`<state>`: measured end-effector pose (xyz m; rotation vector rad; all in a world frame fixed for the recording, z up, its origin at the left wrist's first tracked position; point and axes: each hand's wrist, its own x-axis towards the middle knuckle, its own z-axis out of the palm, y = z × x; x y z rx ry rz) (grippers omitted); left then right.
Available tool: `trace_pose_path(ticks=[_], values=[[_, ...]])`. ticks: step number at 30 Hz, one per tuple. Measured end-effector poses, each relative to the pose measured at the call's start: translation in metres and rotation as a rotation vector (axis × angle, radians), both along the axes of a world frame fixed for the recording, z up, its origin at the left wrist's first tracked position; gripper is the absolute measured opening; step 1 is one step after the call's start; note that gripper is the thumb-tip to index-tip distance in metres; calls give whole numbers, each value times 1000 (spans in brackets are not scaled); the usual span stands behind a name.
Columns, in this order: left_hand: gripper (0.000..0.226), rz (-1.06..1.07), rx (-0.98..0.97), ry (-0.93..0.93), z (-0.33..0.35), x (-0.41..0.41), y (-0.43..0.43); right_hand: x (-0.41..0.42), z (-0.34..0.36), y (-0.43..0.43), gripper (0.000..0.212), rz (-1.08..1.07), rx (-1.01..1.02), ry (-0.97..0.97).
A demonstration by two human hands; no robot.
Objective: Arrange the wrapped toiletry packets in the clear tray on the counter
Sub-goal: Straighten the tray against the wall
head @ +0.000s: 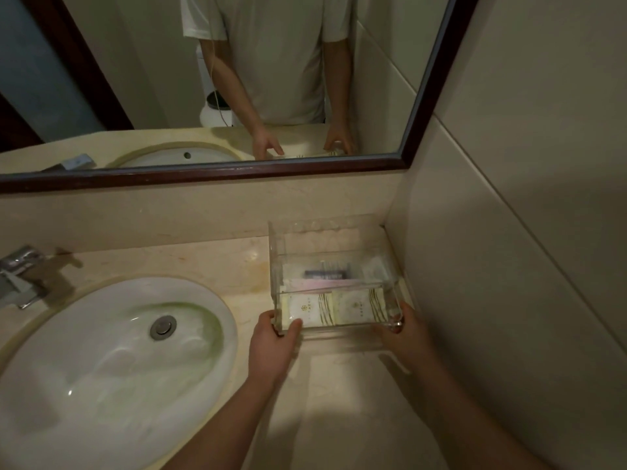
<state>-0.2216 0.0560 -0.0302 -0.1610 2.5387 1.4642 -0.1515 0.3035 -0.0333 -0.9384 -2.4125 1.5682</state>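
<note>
counter [339, 385]: we're facing beige marble, sink [101, 351] sitting left
left hand [271, 337]: curling round the near-left corner of the clear tray [275, 256]
wrapped packets [307, 310]: lying flat inside, beside the wall [509, 232]
right hand [403, 330]: clasping the near-right corner
risk: we're guessing uneven lifting tips it, packets sliding crooked

One clear tray [275, 262] contains two white gold-striped packets [305, 310] [356, 307] and one packet with a dark item [327, 274], alongside two hands, the left hand [271, 340] and right hand [405, 330], one sink [101, 361], one faucet [20, 276] and one mirror [135, 62].
</note>
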Motion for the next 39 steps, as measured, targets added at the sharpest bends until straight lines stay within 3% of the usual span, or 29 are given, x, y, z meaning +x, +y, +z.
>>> trace_pose_path(ticks=[2, 5, 10, 18, 29, 35, 39], values=[[44, 34, -16, -39, -1, -4, 1, -3, 2, -6, 31, -107, -59, 11], [45, 69, -42, -91, 0, -10, 4, -17, 8, -10, 64, -210, -53, -110], [43, 70, -85, -156, 3, -18, 8, -45, 19, -22, 102, -137, 67, -337], [41, 82, -137, -228, 5, -30, 17, -59, 20, -26, 111, -188, 142, -467], [62, 205, -73, -232, 15, -47, 26, -83, 14, -24, 114, -233, 146, -430], [74, 123, 22, -200, 15, -42, 22, -58, -3, -11, 114, -172, -39, -30], [86, -85, 31, -136, 11, -38, 13, -39, -2, -3, 122, -63, -161, 51]])
